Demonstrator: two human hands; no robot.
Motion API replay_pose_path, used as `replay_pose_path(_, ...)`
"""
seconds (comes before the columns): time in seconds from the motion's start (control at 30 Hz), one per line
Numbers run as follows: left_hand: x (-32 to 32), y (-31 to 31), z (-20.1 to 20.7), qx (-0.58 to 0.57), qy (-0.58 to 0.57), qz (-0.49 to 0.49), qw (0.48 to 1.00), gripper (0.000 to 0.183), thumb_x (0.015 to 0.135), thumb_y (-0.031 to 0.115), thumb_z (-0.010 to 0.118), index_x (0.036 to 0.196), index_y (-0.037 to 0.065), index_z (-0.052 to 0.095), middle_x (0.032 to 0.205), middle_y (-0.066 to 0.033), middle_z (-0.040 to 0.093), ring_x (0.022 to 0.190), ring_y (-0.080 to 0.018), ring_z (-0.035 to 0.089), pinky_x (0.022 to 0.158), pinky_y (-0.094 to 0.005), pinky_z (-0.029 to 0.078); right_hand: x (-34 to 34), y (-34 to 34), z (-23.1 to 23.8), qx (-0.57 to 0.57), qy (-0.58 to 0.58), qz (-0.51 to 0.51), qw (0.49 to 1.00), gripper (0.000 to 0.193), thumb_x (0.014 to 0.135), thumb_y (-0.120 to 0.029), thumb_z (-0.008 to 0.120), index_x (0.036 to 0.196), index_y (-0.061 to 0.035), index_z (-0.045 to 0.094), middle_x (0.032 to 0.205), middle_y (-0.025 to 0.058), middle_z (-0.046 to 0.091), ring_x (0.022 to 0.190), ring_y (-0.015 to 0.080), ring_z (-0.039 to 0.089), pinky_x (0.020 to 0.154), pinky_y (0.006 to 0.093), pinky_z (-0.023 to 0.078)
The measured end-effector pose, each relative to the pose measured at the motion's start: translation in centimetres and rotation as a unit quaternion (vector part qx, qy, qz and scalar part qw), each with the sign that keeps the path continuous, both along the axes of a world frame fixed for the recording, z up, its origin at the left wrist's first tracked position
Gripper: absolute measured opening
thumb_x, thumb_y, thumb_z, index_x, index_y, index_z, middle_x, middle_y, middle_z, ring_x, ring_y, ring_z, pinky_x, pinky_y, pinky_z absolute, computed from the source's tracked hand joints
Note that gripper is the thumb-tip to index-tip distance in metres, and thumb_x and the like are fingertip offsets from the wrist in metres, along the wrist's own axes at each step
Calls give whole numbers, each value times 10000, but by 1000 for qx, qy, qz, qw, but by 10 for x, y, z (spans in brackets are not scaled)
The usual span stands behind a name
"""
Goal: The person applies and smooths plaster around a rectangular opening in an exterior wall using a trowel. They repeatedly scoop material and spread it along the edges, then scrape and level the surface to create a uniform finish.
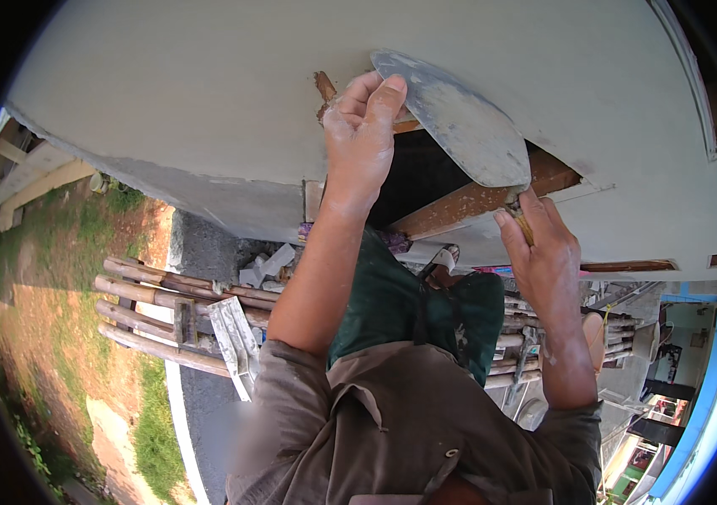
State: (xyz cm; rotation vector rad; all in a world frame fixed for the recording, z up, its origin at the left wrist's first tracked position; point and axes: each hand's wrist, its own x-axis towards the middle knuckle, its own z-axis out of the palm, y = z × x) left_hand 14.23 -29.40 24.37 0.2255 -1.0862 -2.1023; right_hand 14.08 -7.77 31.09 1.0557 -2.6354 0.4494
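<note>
A trowel with a broad, leaf-shaped grey blade, smeared with pale plaster, is held up against the pale wall. My right hand is wrapped round its handle at the lower right. At the other end, my left hand has its thumb over the blade near the tip, its other fingers curled and partly hidden. Pale dust coats both hands. Behind the blade, the wall has a dark opening edged with a brown wooden frame, and the trowel covers part of it.
Bamboo poles form a platform beneath me, with a whitened board lying across its left part. Broken grey blocks lie at the wall's foot. Grassy ground spreads to the left; a blue-framed doorway stands at right.
</note>
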Motion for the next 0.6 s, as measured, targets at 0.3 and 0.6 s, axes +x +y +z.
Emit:
replay_pose_path(0.3, -8, 22, 2, 4, -1, -22, 1000, 221, 914, 219, 617, 998, 15, 627, 856, 14, 587, 742, -84, 530, 778, -273, 449, -4, 18, 9, 21, -28, -6, 999, 375, 876, -152, 666, 1198, 14, 568, 849, 168, 593, 684, 333, 596, 605, 400, 467)
replay_pose_path(0.6, -21, 52, 4, -3, -8, -63, 998, 210, 919, 232, 607, 990, 35, 624, 843, 43, 562, 749, -71, 500, 778, -268, 428, -8, 48, 9, 24, -31, -42, 998, 341, 871, -164, 670, 1142, 23, 581, 866, 182, 596, 723, 367, 609, 614, 421, 469)
